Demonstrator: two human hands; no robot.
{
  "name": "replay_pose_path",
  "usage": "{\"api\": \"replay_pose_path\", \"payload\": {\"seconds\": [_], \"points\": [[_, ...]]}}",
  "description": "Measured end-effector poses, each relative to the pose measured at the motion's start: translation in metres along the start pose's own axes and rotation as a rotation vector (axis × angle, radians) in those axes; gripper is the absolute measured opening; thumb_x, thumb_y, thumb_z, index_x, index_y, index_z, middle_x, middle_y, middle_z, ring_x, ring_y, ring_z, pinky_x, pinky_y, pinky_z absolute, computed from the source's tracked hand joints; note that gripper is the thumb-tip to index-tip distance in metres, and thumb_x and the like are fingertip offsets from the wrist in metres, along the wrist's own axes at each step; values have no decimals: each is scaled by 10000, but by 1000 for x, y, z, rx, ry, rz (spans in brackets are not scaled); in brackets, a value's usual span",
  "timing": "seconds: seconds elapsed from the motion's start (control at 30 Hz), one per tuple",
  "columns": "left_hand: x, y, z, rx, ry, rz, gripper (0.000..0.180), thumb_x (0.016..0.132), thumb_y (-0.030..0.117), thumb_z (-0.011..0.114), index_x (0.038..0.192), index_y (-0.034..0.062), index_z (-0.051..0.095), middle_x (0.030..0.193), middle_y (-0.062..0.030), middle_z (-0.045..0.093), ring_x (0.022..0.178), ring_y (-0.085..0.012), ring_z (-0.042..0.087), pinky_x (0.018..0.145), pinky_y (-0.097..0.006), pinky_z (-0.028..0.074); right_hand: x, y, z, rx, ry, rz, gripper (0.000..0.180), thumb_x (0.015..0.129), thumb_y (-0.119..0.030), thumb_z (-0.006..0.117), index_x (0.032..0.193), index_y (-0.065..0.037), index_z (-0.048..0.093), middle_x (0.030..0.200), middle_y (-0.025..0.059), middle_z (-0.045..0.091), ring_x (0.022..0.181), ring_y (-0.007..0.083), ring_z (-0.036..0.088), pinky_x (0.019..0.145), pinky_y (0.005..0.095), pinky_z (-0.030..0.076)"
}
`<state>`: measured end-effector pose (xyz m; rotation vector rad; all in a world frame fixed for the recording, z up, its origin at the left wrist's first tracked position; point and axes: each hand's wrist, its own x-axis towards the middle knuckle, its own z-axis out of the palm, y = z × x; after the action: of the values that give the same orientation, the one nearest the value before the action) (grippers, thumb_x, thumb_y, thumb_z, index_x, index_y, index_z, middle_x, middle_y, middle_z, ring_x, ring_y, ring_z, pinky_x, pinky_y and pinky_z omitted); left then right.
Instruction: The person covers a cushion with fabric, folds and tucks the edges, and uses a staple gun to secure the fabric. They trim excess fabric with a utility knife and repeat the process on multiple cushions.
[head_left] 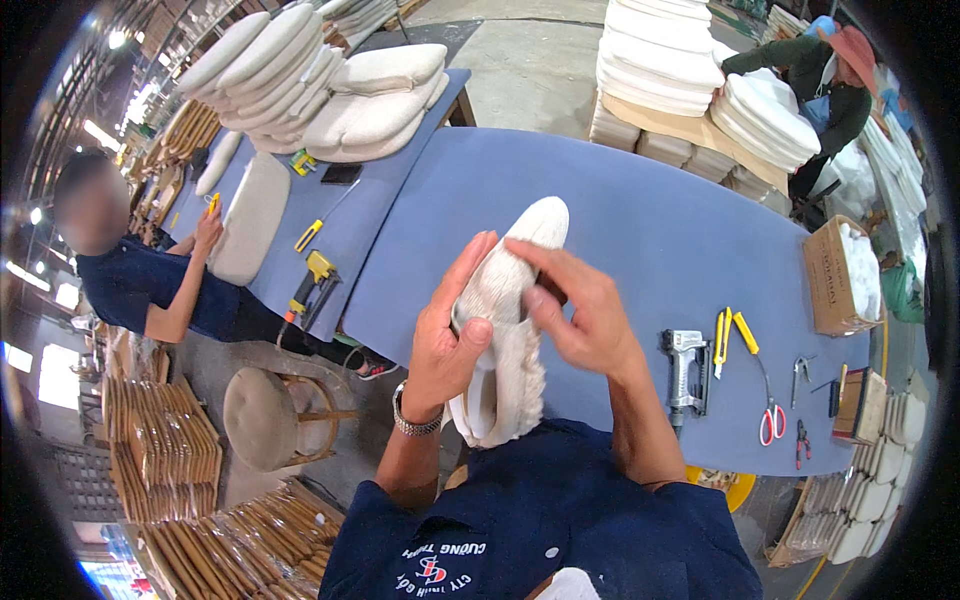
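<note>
In the head view, the cream padded piece (505, 275) is at the centre of the frame, raised in front of the wearer's chest above the near edge of the blue-grey counter (640, 230). The left hand (450, 340) is closed around its left side, fingers along the back and thumb across the near face. The right hand (583, 310) is half curled, its fingertips on the textured fabric near the upper end and its thumb by the right side; whether it pinches the cloth cannot be told.

The upper end looks smoothly covered, which suggests that part is done. Lower down, the piece shows a hollow with pale inner faces, and a ragged fabric edge (530, 375) runs along its right side. Judged from that, the loose edge has yet to be tidied and fastened; any staples are too small to make out.

At the right of the frame lie a silver staple gun (687, 370), a yellow cutter (721, 342), red-handled scissors (772, 424) and small pliers (803, 444), none of them in either hand. A cardboard box (828, 280) stands beyond them. At the upper left are stacked pale cushions (275, 75), and at the left a co-worker (165, 290) stands beside another pale panel (250, 220).
</note>
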<state>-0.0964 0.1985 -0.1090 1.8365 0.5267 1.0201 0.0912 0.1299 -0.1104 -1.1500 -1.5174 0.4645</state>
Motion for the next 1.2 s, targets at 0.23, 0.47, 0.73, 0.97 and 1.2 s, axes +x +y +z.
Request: {"api": "replay_pose_path", "payload": {"seconds": [0.23, 0.47, 0.73, 0.97, 1.2], "points": [[-13, 25, -11, 281, 119, -42, 558, 878, 108, 757, 1386, -44, 584, 1321, -192, 674, 1194, -225, 650, 1007, -346, 507, -43, 8, 44, 689, -89, 116, 673, 952, -115, 687, 1557, -77, 395, 953, 50, 650, 873, 120, 616, 817, 296, 526], [-54, 10, -39, 80, 158, 1, 601, 915, 271, 734, 1345, -118, 578, 1302, -248, 672, 1205, -283, 655, 1039, -390, 498, -23, 68, 9, 314, 251, 106, 683, 865, -243, 824, 1453, -63, 526, 1057, 72, 690, 972, 196, 654, 898, 352, 529], [-68, 17, -28, 206, 311, -9, 648, 1003, 464, 563, 1245, -132, 642, 1168, -263, 718, 1064, -310, 715, 941, -390, 548, -2, 56, 28, 279, 16, 57, 589, 599, -415, 980, 1000, -61, 733, 932, 85, 738, 859, 196, 712, 788, 321, 552], [-14, 12, 13, 355, 130, 95, 501, 982, 246, 642, 1394, -32, 581, 1239, -246, 697, 1079, -304, 723, 920, -361, 544, 10, 116, 17, 324, 358, 167, 627, 984, -619, 551, 964, -5, 674, 862, 64, 685, 809, 151, 648, 736, 286, 512], [-60, -68, 33, 425, 36, -84, 407, 1018, 210, 610, 1366, -2, 617, 1221, -222, 709, 1068, -348, 722, 906, -389, 545, -13, 134, -35, -86, 518, 337, 554, 1102, -449, 407, 1298, 12, 644, 1246, 174, 667, 1107, 227, 633, 953, 343, 485]]}}
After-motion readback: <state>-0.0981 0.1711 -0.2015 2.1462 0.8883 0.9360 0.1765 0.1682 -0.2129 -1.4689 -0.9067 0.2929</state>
